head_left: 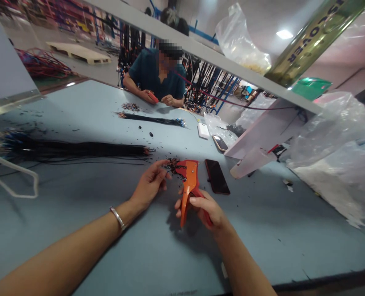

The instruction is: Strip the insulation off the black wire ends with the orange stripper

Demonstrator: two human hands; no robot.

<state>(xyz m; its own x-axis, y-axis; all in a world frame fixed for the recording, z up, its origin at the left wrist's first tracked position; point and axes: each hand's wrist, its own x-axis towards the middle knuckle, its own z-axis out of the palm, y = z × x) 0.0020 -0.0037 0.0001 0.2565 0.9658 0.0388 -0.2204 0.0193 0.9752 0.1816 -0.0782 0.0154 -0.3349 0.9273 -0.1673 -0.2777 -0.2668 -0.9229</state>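
Observation:
My right hand (211, 209) is wrapped round the handles of an orange and red wire stripper (192, 174), whose jaws point up and to the left. Close by those jaws, my left hand (150, 185) has its thumb and forefinger pinched together; whatever is between them is too thin to make out. Beneath the fingertips and the tool's head lies a small heap of dark insulation scraps (171, 164). A long bundle of black wires (90, 150) stretches across the table to the left, its stripped copper-coloured ends towards my left hand.
Across the table (108, 242) a co-worker (157, 78) holds a red tool (152, 97) behind a smaller wire bundle (154, 119) and scraps (131, 107). A black phone (217, 176) lies right of the stripper. A white bent rod (25, 195) stands left; plastic bags (333, 135) lie right.

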